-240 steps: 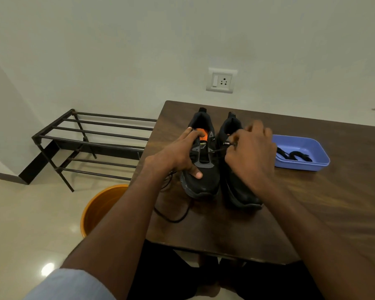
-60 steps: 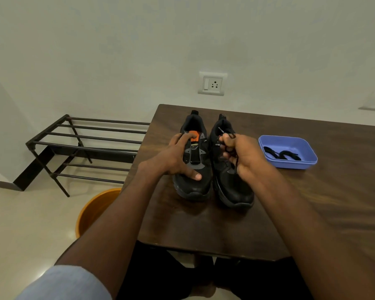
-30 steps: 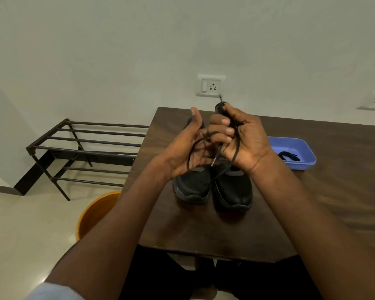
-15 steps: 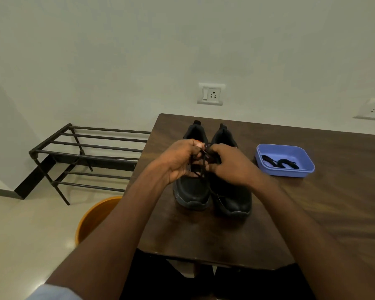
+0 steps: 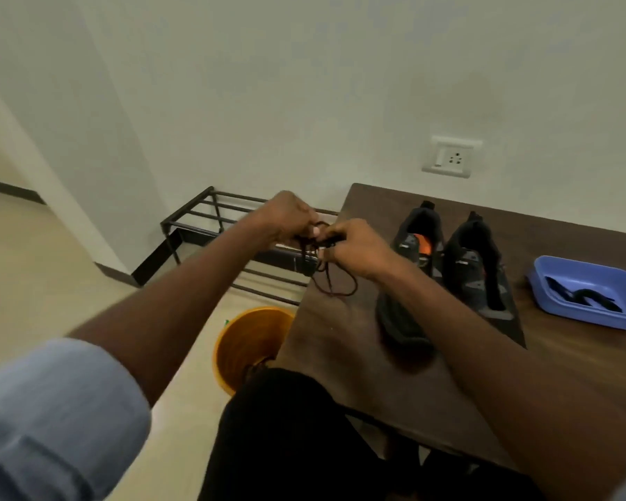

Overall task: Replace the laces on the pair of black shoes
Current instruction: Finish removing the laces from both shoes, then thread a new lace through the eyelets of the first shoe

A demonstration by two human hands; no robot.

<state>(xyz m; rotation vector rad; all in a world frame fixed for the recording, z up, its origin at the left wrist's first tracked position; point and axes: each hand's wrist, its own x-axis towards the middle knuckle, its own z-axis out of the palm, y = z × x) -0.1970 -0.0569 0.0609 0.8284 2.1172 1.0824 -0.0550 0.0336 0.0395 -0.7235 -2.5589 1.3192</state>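
Below our hands an orange bucket (image 5: 248,343) stands on the floor beside the bench (image 5: 344,341). Our left hand (image 5: 286,220) and right hand (image 5: 355,249) meet over the bench's left edge, both pinching a bunched dark lace (image 5: 331,280) whose loops hang beneath them. To the right of our hands sit the two black shoes (image 5: 449,269), then a blue tray (image 5: 589,280) with black laces (image 5: 582,296) in it. Beyond our hands stands a metal rack (image 5: 203,226).

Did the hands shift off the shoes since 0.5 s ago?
Yes. Both hands, gripping the old lace, moved left off the shoes to the table edge.
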